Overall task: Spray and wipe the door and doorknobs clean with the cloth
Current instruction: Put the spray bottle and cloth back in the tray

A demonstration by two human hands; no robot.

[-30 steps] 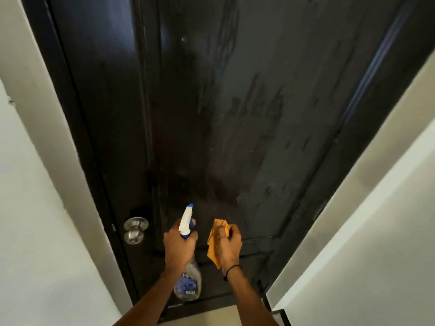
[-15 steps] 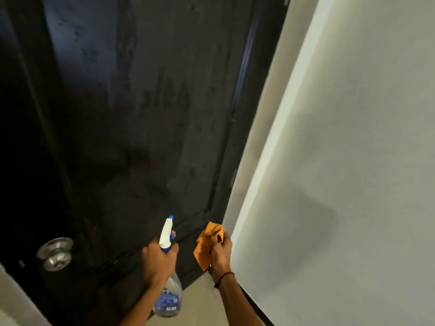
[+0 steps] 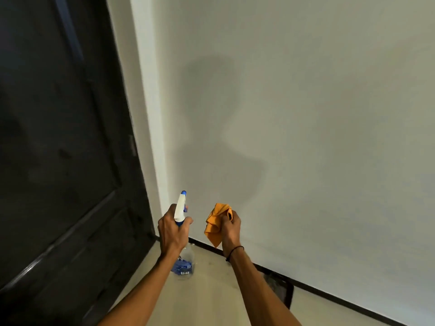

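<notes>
The dark door [image 3: 54,142] fills the left side of the head view; its knob is out of sight. My left hand [image 3: 171,229] grips the neck of a clear spray bottle [image 3: 184,262] with a white and blue trigger head, its nozzle pointing up toward the wall. My right hand [image 3: 229,230] holds a bunched orange cloth [image 3: 215,223] just right of the bottle. Both hands are in front of the wall corner, away from the door's face.
A plain white wall [image 3: 306,137] takes up the right side, with a dark skirting strip [image 3: 329,296] along its base. Pale floor [image 3: 211,290] lies below my arms. A small dark object [image 3: 280,289] sits on the floor against the skirting.
The view has swung right: the door slid to the left, the knob left the frame and the white wall now fills most of it. Both hands keep the same hold.
</notes>
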